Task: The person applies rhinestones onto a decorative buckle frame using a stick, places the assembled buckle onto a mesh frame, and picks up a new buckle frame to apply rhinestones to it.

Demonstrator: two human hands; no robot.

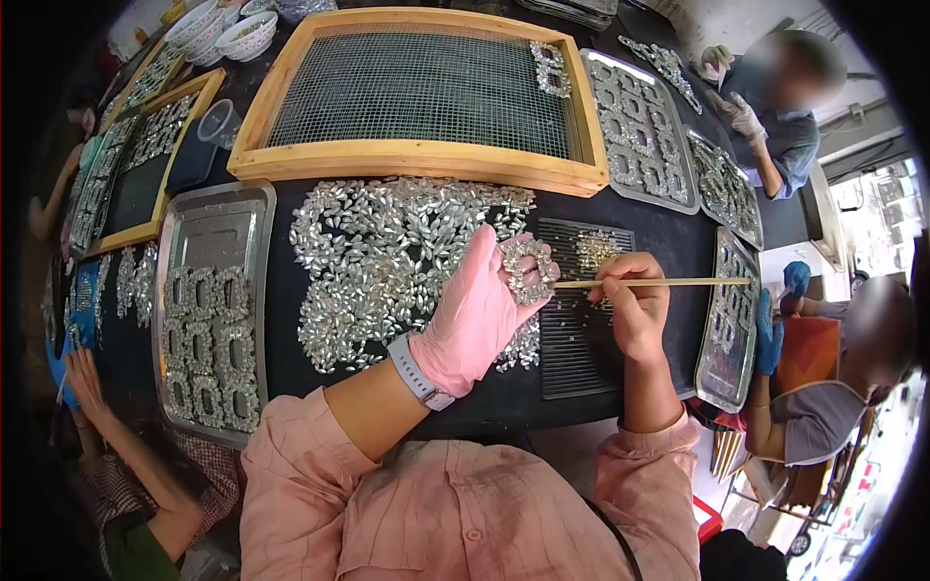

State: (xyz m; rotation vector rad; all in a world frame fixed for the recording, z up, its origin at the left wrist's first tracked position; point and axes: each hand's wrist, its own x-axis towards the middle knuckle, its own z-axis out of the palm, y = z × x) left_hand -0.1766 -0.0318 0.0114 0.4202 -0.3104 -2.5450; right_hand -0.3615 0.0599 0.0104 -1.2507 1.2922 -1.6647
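My left hand, in a pink glove, is closed round a rhinestone buckle, a small open frame of clear stones turned up towards me. Between the thumb and fingers of my bare right hand is a thin wooden stick; its left end meets the buckle's right edge. Under my right hand lies a black ribbed mat with a heap of tiny gold-coloured stones. Loose silvery pointed stones spread over the dark table to the left, partly hidden by my left hand.
A wood-framed mesh screen stands behind the stones, with buckles in its corner. Metal trays of buckles stand at left and right. Bowls sit at the back left. Co-workers sit on both sides; one wears blue gloves.
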